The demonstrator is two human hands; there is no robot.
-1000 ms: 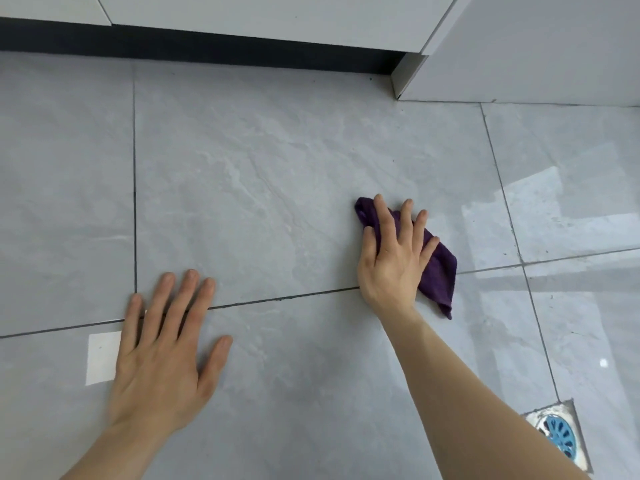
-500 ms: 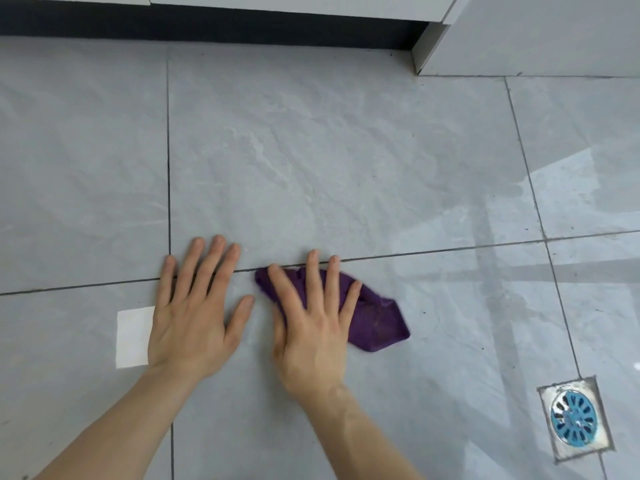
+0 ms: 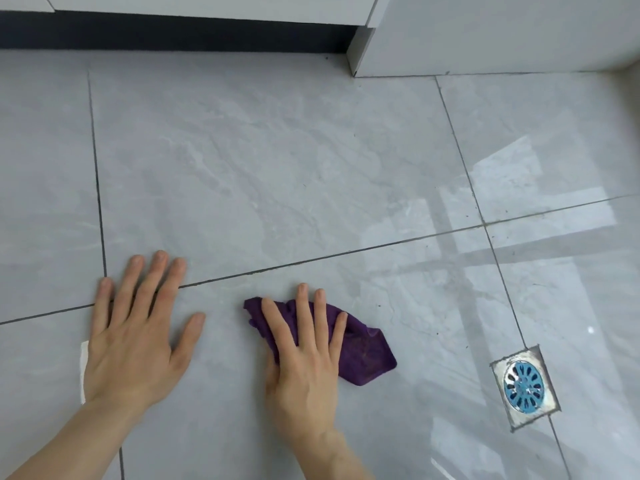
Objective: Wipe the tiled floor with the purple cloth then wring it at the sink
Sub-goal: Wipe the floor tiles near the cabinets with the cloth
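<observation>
The purple cloth [image 3: 367, 355] lies crumpled flat on the grey tiled floor [image 3: 277, 174], low in the middle of the view. My right hand [image 3: 304, 358] presses down on its left half with fingers spread, so part of the cloth is hidden under the palm. My left hand [image 3: 135, 330] rests flat on the bare tile to the left, fingers apart, holding nothing. A gap of tile separates the two hands. No sink is in view.
A floor drain [image 3: 524, 386] with a blue grate sits at the lower right. White cabinets with a dark kick board [image 3: 173, 32] run along the top, a white panel [image 3: 485, 36] at top right. A white paper scrap [image 3: 83, 368] peeks out beside my left hand.
My right hand dragged the cloth from the upper right tile down and left toward my left hand, then shifted a little back to the right. My left hand stayed planted.
</observation>
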